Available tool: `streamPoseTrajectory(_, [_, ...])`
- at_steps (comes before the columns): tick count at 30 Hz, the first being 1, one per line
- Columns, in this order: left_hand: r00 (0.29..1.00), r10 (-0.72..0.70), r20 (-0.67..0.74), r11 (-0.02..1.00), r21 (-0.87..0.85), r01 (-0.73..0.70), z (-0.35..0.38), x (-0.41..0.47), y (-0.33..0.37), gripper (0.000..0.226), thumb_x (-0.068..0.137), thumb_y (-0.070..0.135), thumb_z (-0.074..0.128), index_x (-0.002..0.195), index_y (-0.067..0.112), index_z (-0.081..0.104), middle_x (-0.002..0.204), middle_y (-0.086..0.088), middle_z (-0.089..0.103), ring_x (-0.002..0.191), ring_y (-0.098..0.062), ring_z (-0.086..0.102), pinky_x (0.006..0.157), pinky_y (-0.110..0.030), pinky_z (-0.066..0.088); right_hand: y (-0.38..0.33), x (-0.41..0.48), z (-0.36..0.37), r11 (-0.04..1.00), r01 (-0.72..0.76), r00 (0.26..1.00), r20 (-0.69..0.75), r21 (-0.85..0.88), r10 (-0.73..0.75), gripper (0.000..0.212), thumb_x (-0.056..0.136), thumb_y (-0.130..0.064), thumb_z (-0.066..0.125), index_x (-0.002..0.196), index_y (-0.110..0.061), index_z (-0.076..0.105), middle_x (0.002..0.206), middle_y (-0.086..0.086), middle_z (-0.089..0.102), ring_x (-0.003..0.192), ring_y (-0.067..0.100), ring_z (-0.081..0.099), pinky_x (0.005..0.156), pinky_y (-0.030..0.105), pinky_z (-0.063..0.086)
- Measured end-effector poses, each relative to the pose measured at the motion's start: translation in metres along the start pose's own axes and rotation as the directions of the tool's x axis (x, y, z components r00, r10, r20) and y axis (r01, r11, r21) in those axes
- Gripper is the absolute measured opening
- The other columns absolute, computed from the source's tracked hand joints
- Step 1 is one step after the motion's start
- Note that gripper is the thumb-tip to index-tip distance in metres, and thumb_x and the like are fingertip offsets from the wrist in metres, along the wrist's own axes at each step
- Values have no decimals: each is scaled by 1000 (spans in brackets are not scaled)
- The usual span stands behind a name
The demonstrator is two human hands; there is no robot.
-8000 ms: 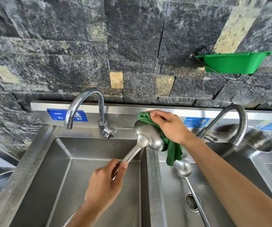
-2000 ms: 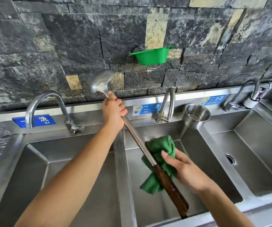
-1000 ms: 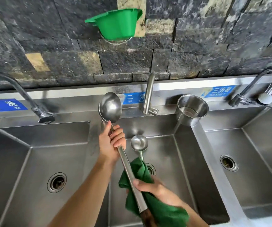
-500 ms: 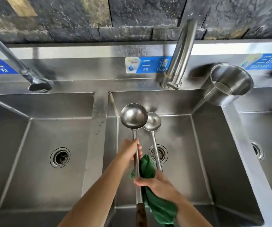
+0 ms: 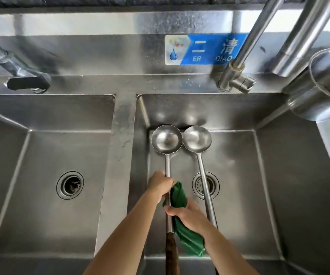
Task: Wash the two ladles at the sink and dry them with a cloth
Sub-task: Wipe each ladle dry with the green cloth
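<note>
Over the middle basin, centre of frame, the left hand is curled tight round the steel shaft of the wooden-handled ladle, bowl pointing to the back wall. Just below it, the right hand grips the green cloth, fingers curled, pressing it to that same shaft above the dark wooden grip. Right beside it lies the second ladle, bowl to bowl with the first, its shaft crossing the drain. Upper right, a faucet slants past the blue label, with a steel cup at the edge.
</note>
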State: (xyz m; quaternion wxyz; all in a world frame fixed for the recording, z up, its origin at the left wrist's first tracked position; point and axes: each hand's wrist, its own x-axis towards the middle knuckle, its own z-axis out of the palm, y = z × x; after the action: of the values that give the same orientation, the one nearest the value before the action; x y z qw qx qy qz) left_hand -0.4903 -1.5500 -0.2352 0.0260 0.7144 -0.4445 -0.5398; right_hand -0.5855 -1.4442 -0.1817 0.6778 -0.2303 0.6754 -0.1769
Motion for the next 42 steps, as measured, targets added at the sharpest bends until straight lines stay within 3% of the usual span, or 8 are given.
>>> streamPoseTrajectory(11, [989,125,-84,948,304,-94,1,-10,-1,21,90,21,53,101,3,57,105,-14,62,104,-34,56,85,-34,46,9,4,1,993,41,996,-70,-110,-49,27,83,-42,77,105,-30,67,87,-4,76,80,14,73,71,29,57])
streamPoseTrajectory(15, [955,295,34,933,204,-296,-16,-58,12,54,93,53,49,134,18,50,135,-3,53,125,-21,50,103,-38,44,0,-23,-26,939,-15,1000,-3,343,17,42,71,-16,77,112,-8,71,95,21,76,82,35,74,76,46,62])
streamPoseTrajectory(19, [858,305,413,951,-77,-300,-69,-102,33,49,77,70,62,95,26,71,88,4,75,73,-11,72,68,-31,59,-34,-58,-42,788,-67,917,350,611,-194,52,71,-21,68,119,-3,72,118,23,71,100,29,72,79,34,60])
streamPoseTrajectory(23, [840,509,187,851,42,-524,-115,-137,47,32,85,43,68,65,19,62,56,0,65,47,-12,64,47,-33,54,-63,-76,-18,803,-67,842,465,592,-273,55,79,-19,64,130,3,62,127,30,64,114,40,64,94,44,54])
streamPoseTrajectory(27, [697,707,-122,697,284,-658,-152,-179,66,45,84,39,68,51,20,44,43,6,45,39,-9,41,39,-17,28,-78,-87,12,883,183,864,357,432,-353,83,66,-43,91,129,-1,59,123,36,63,110,50,63,100,60,49])
streamPoseTrajectory(31, [609,777,-162,604,467,-646,-177,-221,81,52,81,46,66,52,13,38,45,-1,42,45,-19,40,46,-26,35,-85,-90,35,761,325,791,280,561,-544,102,62,-46,93,138,3,44,122,17,71,114,33,67,95,44,55])
streamPoseTrajectory(37, [657,722,-217,689,312,-654,-213,-239,78,49,79,47,67,54,9,50,47,-3,49,44,-13,45,44,-23,34,-93,-83,46,682,332,695,319,652,-644,94,83,-50,76,151,2,35,151,27,45,141,41,43,113,52,39])
streamPoseTrajectory(42, [929,342,-141,804,-468,-367,-238,-198,33,19,88,24,71,92,7,75,91,-14,76,86,-25,75,75,-44,61,-101,-64,36,840,407,847,196,358,-494,47,78,-16,78,123,-5,68,122,26,69,119,44,63,103,50,51])
